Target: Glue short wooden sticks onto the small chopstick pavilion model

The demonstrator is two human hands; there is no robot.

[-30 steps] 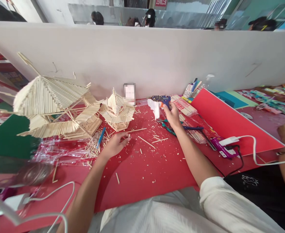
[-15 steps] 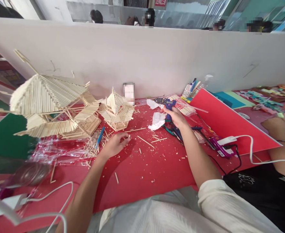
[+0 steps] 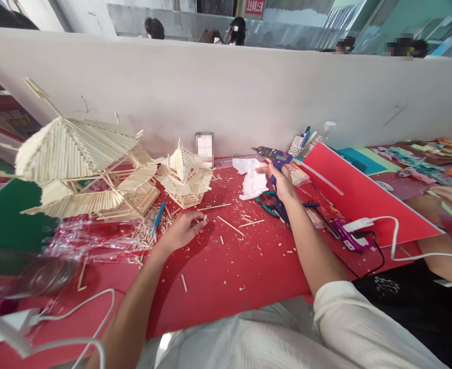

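Note:
A dark blue hot glue gun (image 3: 274, 155) is gripped in my right hand (image 3: 283, 182), its nozzle toward the left and a clear glue stick jutting from its back. Just beside it lies crumpled white tissue (image 3: 251, 178). My left hand (image 3: 185, 230) hovers low over the red table (image 3: 218, 302), thumb and fingertips pinching a short piece of wooden stick (image 3: 205, 218). Behind that hand stands a small pagoda model (image 3: 183, 177) made of thin sticks. Farther left is a larger stick pavilion (image 3: 83, 159) with a ribbed roof.
Loose sticks and chips litter the tabletop. A blue pen (image 3: 158, 218) lies by the stick pile. Green-handled pliers (image 3: 266, 205) sit under my right wrist. A red board (image 3: 364, 200) leans at right, near a purple power strip (image 3: 351, 236) and a co-worker's arm (image 3: 428, 215).
My right hand has lifted the glue gun away from the tissue, a little to the right, and the tissue has shifted. My left hand has stayed nearly still.

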